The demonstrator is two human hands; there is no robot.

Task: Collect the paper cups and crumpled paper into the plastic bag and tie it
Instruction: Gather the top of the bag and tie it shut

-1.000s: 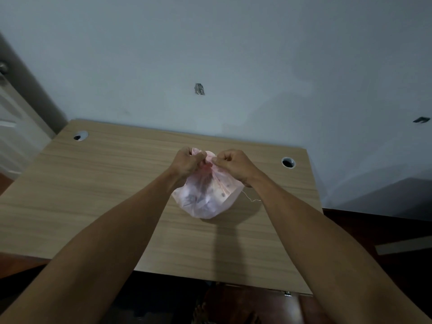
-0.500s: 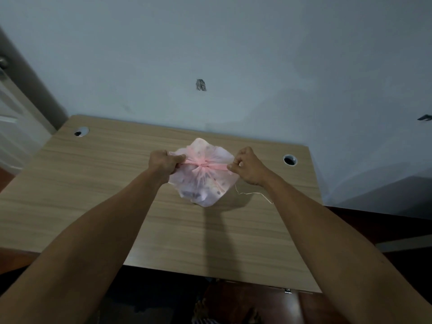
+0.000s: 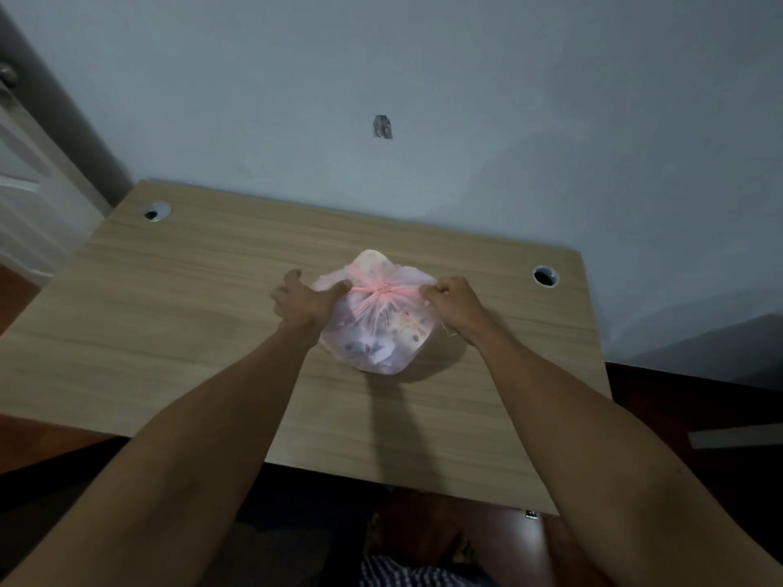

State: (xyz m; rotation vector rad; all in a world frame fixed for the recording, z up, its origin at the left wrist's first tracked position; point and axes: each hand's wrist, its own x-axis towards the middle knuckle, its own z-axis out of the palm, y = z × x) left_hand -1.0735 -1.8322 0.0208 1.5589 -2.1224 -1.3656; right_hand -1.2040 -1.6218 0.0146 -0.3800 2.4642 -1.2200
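A translucent pink plastic bag (image 3: 377,332) sits on the wooden table (image 3: 169,332), with paper cups and crumpled paper showing dimly inside. Its handles are drawn into a knot (image 3: 380,288) on top. My right hand (image 3: 453,302) is closed on the right handle end, pulled out sideways from the knot. My left hand (image 3: 303,300) lies against the bag's left side, fingers spread and thumb on the left handle end.
Two round cable holes sit in the table, one at the far left (image 3: 156,211) and one at the far right (image 3: 545,276). A wall rises directly behind the table. A door (image 3: 25,197) stands at the left, with dark floor below.
My hands have moved apart from the bag's top, drawing the handles into a tight knot. The bag has settled onto the table, and my left hand's fingers have spread.
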